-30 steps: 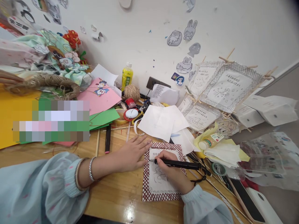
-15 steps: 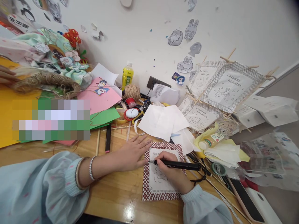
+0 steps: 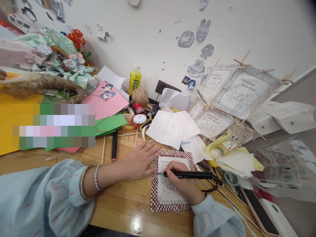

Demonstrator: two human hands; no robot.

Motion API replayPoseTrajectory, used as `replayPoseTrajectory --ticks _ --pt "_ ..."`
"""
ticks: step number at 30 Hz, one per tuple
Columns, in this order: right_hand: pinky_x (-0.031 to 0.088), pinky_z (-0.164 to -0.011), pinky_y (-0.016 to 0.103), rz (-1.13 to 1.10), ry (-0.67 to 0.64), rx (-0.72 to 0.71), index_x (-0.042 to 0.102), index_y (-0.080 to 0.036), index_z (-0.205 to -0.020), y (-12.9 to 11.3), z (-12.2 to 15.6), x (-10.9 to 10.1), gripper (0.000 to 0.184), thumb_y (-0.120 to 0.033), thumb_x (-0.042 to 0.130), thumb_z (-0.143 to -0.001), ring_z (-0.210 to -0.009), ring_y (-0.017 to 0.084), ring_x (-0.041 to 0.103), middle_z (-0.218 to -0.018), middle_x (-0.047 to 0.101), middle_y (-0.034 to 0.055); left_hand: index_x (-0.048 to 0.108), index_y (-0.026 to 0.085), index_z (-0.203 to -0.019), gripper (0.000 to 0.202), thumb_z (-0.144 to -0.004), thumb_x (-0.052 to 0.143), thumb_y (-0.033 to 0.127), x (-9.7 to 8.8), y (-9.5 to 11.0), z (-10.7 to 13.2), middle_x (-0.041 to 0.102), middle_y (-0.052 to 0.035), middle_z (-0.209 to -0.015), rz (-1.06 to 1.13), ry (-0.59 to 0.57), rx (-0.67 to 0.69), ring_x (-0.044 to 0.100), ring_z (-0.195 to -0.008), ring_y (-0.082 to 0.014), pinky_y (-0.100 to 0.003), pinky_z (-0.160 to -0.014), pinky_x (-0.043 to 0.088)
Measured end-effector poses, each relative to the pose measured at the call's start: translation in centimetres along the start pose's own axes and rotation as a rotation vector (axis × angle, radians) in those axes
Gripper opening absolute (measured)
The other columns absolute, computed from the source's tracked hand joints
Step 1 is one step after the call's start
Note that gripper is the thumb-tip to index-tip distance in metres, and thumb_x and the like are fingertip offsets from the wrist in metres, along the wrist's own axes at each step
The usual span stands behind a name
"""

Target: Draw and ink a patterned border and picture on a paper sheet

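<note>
A paper sheet (image 3: pixel 170 199) with a dark red cross-hatched border, handwriting and a line drawing lies on the wooden table. My left hand (image 3: pixel 140 163) rests flat beside it, fingers spread, the fingertips on its left edge. In my right hand (image 3: pixel 181 182) is a black marker pen (image 3: pixel 190 174), gripped near its tip and lying almost level. Its grey tip points left at the inner frame line on the sheet's left side. My right hand covers part of the drawing and the writing.
White papers (image 3: pixel 170 126) and a ball of twine (image 3: pixel 140 96) lie behind the sheet. A yellow bottle (image 3: pixel 134 80) stands by the wall. Framed drawings on sticks (image 3: pixel 243 90) lean at the right. Near the left arm lies a black marker (image 3: pixel 114 145); thin sticks and a phone (image 3: pixel 259 212) are at right.
The marker and my right hand have shifted very slightly down and right. My left hand stays in place. At the far left, another person's hand has drawn back toward the picture's edge.
</note>
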State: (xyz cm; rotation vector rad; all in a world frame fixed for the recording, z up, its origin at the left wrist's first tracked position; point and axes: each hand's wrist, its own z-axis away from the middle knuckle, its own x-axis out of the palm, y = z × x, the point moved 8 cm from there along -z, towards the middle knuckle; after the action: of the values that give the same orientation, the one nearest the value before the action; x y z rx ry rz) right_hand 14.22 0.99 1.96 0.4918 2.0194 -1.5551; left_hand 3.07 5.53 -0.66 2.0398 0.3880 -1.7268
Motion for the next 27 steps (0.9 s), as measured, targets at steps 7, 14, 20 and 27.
replayPoseTrajectory --ticks 7,14,20,27 --pt "0.040 -0.055 0.025 0.000 -0.002 -0.043 0.054 -0.020 -0.062 -0.04 -0.01 0.08 0.017 -0.021 0.049 -0.078 -0.058 0.014 0.054 -0.059 0.058 -0.0005 0.030 0.013 -0.145 0.067 -0.092 0.037 0.053 0.01 -0.04 0.01 0.026 -0.0120 -0.152 -0.013 -0.012 -0.009 0.018 -0.141 -0.0306 -0.044 -0.113 0.012" --pt "0.039 -0.054 0.025 0.016 -0.008 -0.027 0.052 -0.020 -0.061 -0.09 0.11 0.10 0.019 -0.021 0.049 -0.079 -0.057 0.013 0.052 -0.058 0.056 -0.0017 0.031 0.016 -0.145 0.066 -0.092 0.033 0.056 0.01 -0.10 0.02 0.030 -0.0119 -0.151 0.003 0.030 0.001 0.021 -0.140 -0.0306 -0.045 -0.112 0.012" --pt "0.037 -0.054 0.025 0.022 -0.018 -0.025 0.051 -0.020 -0.059 -0.47 0.11 0.09 0.019 -0.020 0.049 -0.078 -0.056 0.013 0.050 -0.057 0.054 -0.0017 0.031 0.013 -0.145 0.067 -0.092 0.037 0.053 0.00 -0.03 -0.04 0.027 -0.0124 -0.151 -0.001 -0.009 -0.015 0.019 -0.140 -0.0328 -0.048 -0.112 0.011" --pt "0.040 -0.056 0.025 0.013 -0.026 -0.018 0.053 -0.020 -0.059 -0.22 0.28 0.10 0.019 -0.017 0.051 -0.078 -0.058 0.014 0.053 -0.058 0.058 -0.0008 0.031 0.015 -0.145 0.065 -0.092 0.037 0.053 -0.01 -0.05 -0.02 0.029 -0.0113 -0.151 -0.004 -0.005 -0.015 0.019 -0.140 -0.0309 -0.046 -0.113 0.010"
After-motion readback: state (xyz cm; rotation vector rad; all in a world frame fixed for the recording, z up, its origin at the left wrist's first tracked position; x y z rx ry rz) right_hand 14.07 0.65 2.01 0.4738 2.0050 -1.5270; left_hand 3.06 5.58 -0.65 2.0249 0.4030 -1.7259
